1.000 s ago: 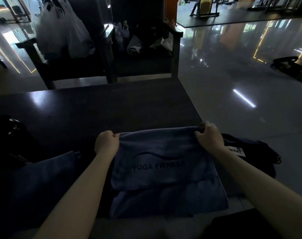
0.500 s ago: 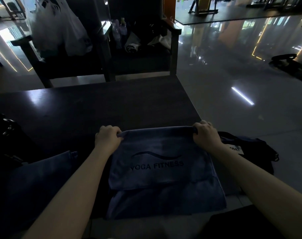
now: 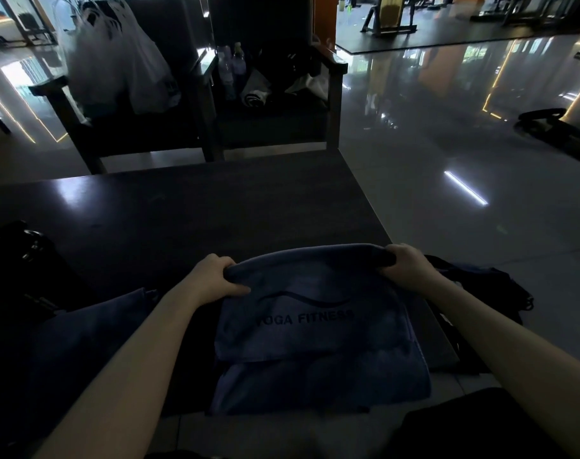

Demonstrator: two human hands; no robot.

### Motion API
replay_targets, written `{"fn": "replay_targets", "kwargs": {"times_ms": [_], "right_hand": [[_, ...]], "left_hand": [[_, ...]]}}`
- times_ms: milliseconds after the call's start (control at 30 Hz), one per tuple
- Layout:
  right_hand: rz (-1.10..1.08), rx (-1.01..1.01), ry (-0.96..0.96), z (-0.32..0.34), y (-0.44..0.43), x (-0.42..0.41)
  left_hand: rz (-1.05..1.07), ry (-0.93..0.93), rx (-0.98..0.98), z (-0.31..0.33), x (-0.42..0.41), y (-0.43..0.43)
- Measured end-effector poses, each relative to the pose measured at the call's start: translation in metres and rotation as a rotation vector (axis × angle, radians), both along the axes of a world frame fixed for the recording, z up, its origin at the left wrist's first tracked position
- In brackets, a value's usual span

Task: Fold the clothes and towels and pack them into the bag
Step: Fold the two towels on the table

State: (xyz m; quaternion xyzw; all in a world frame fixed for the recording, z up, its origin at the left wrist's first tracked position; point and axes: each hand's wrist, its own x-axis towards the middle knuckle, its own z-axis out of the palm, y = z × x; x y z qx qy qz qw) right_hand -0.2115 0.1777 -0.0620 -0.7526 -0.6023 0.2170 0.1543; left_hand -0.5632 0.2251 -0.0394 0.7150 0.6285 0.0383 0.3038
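**A:** What is hard to make out on the left?

**B:** A black object (image 3: 15,260) at the left edge of the desk (image 3: 199,207). The frame cuts it off and it is too dark to name, though a few metal glints show on it. Just beside it lies a blue cloth (image 3: 96,329), its near part lost in shadow by the left forearm.

**A:** And on the right?

**B:** A dark bag (image 3: 480,286) sits at the desk's right edge, partly hidden behind the right forearm. I cannot tell whether it is open.

**A:** What about the hands?

**B:** The left hand (image 3: 212,279) grips the far left corner of the towel (image 3: 308,339), with the fingers curled over the edge and the thumb laid on the upper face. The right hand (image 3: 409,270) holds the far right corner, its fingers wrapped over the rolled edge.

**A:** Where does the towel lie?

**B:** It lies in the middle at the desk's near edge, between the blue cloth and the dark bag. It is folded, with a flap printed YOGA FITNESS lying over a lower layer. The far edge bows upward between the two hands.
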Motion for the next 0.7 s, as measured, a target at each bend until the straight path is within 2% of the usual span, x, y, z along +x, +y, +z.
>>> {"fn": "replay_targets", "kwargs": {"times_ms": [100, 167, 267, 367, 500, 567, 700], "right_hand": [[0.027, 0.031, -0.005, -0.001, 0.003, 0.001], [0.056, 0.075, -0.043, -0.003, 0.005, 0.0], [0.065, 0.132, -0.077, -0.009, 0.009, -0.003], [0.051, 0.183, -0.067, -0.013, 0.017, -0.006], [0.037, 0.198, -0.09, -0.007, 0.031, -0.011], [0.013, 0.268, -0.107, 0.0, 0.034, -0.014], [-0.022, 0.375, -0.051, 0.008, 0.029, -0.011]], "left_hand": [[0.016, 0.055, 0.035, -0.002, 0.0, 0.003], [0.056, 0.032, -0.021, -0.001, 0.002, 0.007], [0.039, 0.11, -0.043, 0.004, 0.007, 0.014], [0.033, 0.169, 0.062, 0.005, 0.009, 0.02], [0.131, 0.113, 0.206, -0.001, 0.011, 0.022], [0.17, 0.086, 0.282, -0.001, 0.011, 0.021], [0.14, 0.047, 0.358, 0.004, 0.007, 0.016]]}}
